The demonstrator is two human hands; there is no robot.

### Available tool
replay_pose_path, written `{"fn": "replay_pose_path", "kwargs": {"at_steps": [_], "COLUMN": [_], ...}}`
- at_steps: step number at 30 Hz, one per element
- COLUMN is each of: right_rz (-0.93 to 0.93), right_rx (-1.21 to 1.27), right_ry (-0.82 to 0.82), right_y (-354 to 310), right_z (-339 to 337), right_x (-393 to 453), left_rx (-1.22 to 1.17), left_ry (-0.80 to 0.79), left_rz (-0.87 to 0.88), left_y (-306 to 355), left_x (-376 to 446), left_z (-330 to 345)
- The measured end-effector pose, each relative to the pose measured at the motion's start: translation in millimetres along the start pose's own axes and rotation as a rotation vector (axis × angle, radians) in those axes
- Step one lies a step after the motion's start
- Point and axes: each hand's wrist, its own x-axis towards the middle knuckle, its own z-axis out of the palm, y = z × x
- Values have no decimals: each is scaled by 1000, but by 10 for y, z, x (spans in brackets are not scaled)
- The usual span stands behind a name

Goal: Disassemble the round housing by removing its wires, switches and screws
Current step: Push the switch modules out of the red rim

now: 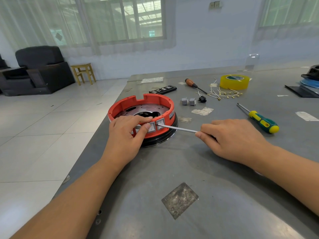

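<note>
two bare forearms reach in from the bottom edge over a grey metal table (198,166), which bears a worn square patch (179,200) close to the viewer. on the table's left part sits the round housing (138,105), an orange ring on a black base, open at the top with a perforated metal plate inside. the left hand (126,133) grips the housing's near wall, fingers curled over the rim and the thumb pressed against a grey switch (152,127) set in the wall. beside it sits a second mounted switch (160,123). the right hand (236,138) is closed around a tool whose handle is hidden in the palm; its thin metal shaft (177,128) runs left, with the tip at the edge between the two switches. farther back, well apart from the housing, stands a roll of yellow tape (234,82), and near it lies a loose heap of white wires (224,94) with brass terminals. to the right of the hands lies a green and yellow screwdriver (260,119); behind the housing lie an orange-handled screwdriver (194,85) and a black remote (163,89). two loose grey switches (188,101) stand side by side just behind the housing, with a small black plug (202,99) next to them. off the table, across a tiled floor, are a dark armchair (39,69) and a wooden stool (83,72).
</note>
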Motion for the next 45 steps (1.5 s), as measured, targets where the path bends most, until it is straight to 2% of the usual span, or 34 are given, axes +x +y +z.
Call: {"fn": "replay_pose_path", "kwargs": {"at_steps": [6,14,19,27,37,45], "right_rz": [28,83,45,21,-56,-5], "right_rx": [-88,76,21,-103,42,24], "right_ry": [-28,-60,22,256,239,192], "right_y": [-17,-131,-19,143,229,226], "right_z": [51,146,182,390,583,494], "right_x": [10,-7,150,523,869,720], "left_rx": [5,-26,-35,-60,-104,-85], "left_ry": [-1,2,-13,-69,-69,-73], "left_rz": [1,-8,-23,-33,42,86], "left_y": [21,58,53,116,9,-80], "left_x": [1,-7,-4,-6,-10,-7], "left_z": [2,37,31,-15,-33,-29]}}
